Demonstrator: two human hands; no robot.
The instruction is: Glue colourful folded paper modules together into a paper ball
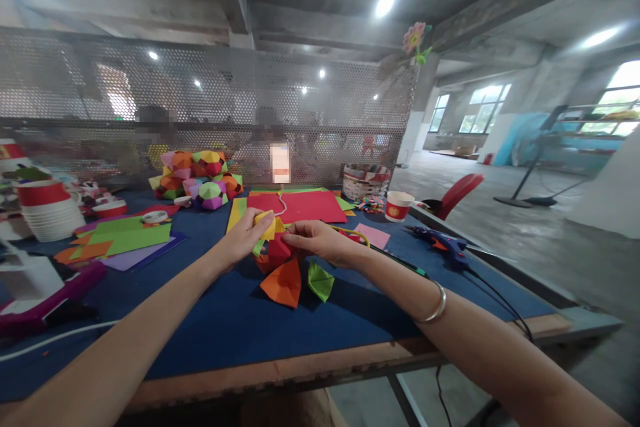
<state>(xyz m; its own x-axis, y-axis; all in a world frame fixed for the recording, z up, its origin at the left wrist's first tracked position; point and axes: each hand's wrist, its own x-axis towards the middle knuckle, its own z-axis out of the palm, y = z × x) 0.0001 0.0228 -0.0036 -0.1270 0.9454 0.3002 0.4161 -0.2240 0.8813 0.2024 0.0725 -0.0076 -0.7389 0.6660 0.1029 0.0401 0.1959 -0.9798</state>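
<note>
My left hand (pixel 249 232) is closed on a yellow folded paper piece (pixel 271 227), held just above the table. At its right edge, my right hand (pixel 315 240) pinches the same yellow paper between thumb and fingertips. Under both hands sits a red folded paper piece (pixel 279 250), partly covered by the fingers. An orange folded paper piece (pixel 283 283) lies nearest me, pointed and cupped. To its right rests a green folded paper piece (pixel 320 280).
Red paper sheets (pixel 305 205) lie behind my hands, below a propped phone (pixel 281 163). Finished paper balls (pixel 200 180) and green sheets (pixel 135 237) are on the left. A glue gun (pixel 443 243), paper cup (pixel 399 205) and woven basket (pixel 366 181) stand right.
</note>
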